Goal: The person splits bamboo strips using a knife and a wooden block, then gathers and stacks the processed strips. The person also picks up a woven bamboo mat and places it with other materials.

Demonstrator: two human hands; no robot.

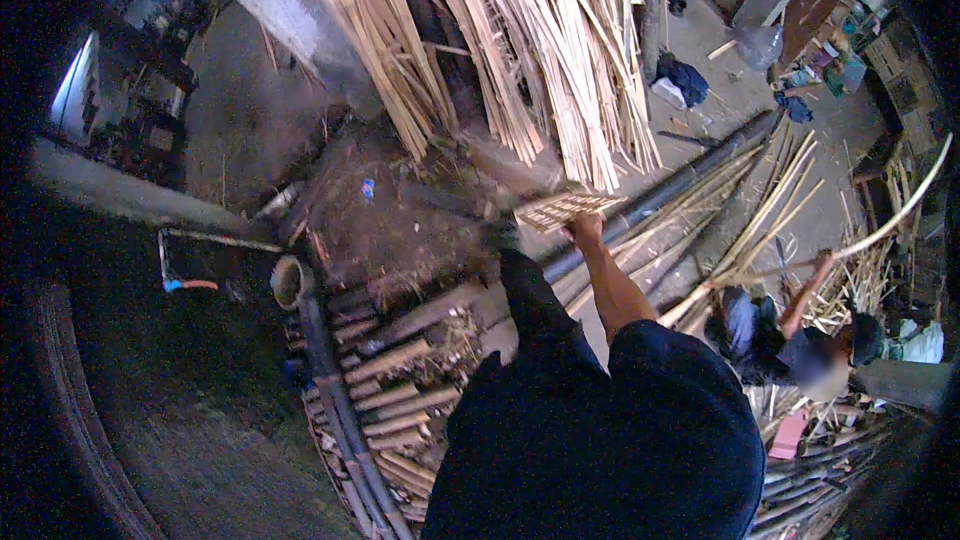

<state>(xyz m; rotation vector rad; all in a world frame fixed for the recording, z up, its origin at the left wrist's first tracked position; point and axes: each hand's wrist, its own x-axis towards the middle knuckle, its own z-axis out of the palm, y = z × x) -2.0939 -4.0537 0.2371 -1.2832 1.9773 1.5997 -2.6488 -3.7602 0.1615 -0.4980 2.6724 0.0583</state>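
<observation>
Fingers (pixel 583 228) grip the woven bamboo panel's (pixel 566 207) near edge.

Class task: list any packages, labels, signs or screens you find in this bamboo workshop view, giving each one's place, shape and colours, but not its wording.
Small wrapper or packet: on the dirt floor below the leaning bamboo strips, roughly rectangular, blue.
Clear plastic bag: on the concrete floor at upper right, crumpled, see-through.
No signs or screens can be made out.
</observation>
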